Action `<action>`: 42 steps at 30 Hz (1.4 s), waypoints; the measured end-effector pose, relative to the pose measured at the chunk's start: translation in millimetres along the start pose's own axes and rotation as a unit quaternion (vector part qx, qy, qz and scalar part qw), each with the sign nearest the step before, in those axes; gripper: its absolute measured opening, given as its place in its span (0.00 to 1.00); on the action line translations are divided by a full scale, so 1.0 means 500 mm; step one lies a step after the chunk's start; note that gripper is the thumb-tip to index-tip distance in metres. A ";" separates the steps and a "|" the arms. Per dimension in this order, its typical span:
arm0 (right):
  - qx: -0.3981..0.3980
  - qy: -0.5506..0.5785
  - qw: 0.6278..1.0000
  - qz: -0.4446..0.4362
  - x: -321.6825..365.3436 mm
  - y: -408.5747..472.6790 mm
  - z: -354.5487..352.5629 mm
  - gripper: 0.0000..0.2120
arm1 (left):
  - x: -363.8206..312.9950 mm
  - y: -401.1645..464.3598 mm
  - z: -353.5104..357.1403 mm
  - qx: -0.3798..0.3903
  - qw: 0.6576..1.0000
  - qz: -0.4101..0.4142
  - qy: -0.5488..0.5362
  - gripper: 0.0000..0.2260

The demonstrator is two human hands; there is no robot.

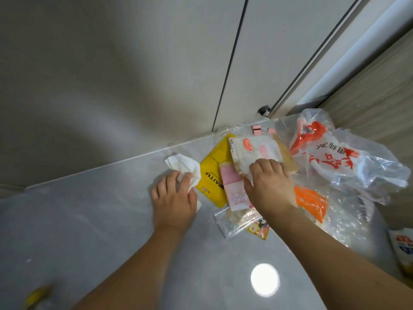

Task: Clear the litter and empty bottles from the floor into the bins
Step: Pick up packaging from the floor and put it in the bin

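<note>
A heap of litter lies on the grey floor against the wall. My left hand (173, 198) grips a crumpled white tissue (185, 167) at the heap's left edge. My right hand (269, 184) lies on a white wrapper with a red round logo (254, 151), fingers curled over its lower edge. Beside them lie a yellow packet (212, 175), a pink-and-white wrapper (233, 191), a clear zip bag (234, 220) and an orange packet (310, 200). No bottle or bin is in view.
A big clear plastic bag with red print (348, 162) fills the right of the heap, near a wooden door and white frame. A door stop (264, 110) sits at the wall's foot. A white packet (402, 245) lies at the right edge, a blurred yellow thing (36, 296) bottom left.
</note>
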State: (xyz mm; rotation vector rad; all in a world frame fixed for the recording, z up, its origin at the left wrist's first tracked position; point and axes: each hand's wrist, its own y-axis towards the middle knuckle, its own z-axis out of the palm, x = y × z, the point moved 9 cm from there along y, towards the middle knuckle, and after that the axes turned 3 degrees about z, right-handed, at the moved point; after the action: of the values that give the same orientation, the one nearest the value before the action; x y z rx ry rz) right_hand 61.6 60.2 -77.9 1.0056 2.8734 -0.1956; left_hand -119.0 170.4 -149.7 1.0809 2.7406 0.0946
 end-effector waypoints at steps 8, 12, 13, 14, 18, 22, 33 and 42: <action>-0.177 0.238 0.955 0.023 -0.067 -0.054 -0.178 0.07 | 0.003 -0.005 0.000 0.000 1.000 0.003 -0.008 0.16; -0.195 0.421 0.878 0.116 -0.134 -0.112 -0.271 0.09 | 0.006 -0.006 -0.012 0.019 0.999 -0.010 -0.035 0.13; -0.198 0.454 0.858 0.139 -0.153 -0.132 -0.291 0.09 | 0.007 -0.005 -0.021 0.023 0.998 -0.017 -0.055 0.12; -0.201 0.486 0.836 0.159 -0.170 -0.152 -0.311 0.09 | 0.008 -0.003 -0.031 0.027 0.996 -0.026 -0.075 0.11; -0.222 0.591 0.733 0.253 -0.256 -0.232 -0.351 0.09 | -0.019 0.027 -0.101 0.016 0.980 -0.059 -0.187 0.15; -0.224 0.676 0.616 0.338 -0.342 -0.317 -0.339 0.10 | -0.158 0.064 -0.225 0.025 0.958 0.015 -0.285 0.12; -0.350 0.676 0.484 0.432 -0.652 -0.622 -0.452 0.12 | -0.622 0.018 -0.553 0.101 0.893 0.240 -0.368 0.08; -0.409 0.618 0.435 0.511 -0.844 -0.855 -0.451 0.30 | -0.958 -0.161 -0.687 0.147 0.826 0.374 -0.395 0.09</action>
State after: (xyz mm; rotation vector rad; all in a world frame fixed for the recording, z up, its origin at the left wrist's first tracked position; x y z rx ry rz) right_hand 113.4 -496.3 237.6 2.7750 1.2693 2.5115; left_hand 99.9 -210.9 251.0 1.7228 1.5181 -0.5553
